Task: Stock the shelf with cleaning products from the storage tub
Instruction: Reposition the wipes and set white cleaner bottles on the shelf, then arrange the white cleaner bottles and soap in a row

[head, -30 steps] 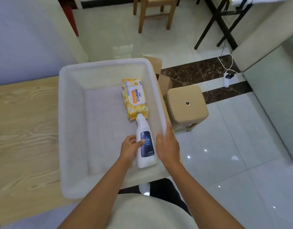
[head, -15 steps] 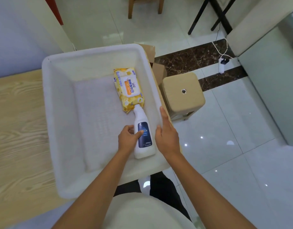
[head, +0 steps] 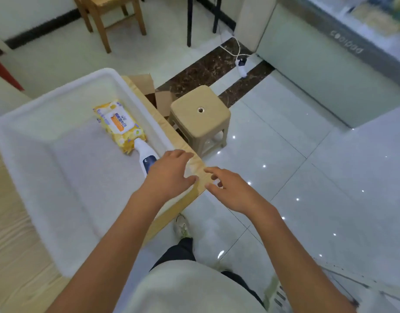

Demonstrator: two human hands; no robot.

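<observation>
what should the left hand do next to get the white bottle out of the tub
Probably lower the left hand and curl it round the white bottle: it lies flat in the tub, cap against the yellow wipes pack, and both hands look empty, the right hand out past the table edge.

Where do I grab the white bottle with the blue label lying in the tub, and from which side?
Grip the white bottle with the dark blue label round its wide labelled body, coming from above. It lies flat in the white plastic tub, close to its right wall, neck against the yellow wipes pack, so side access looks tight. The left hand hides its base.
</observation>
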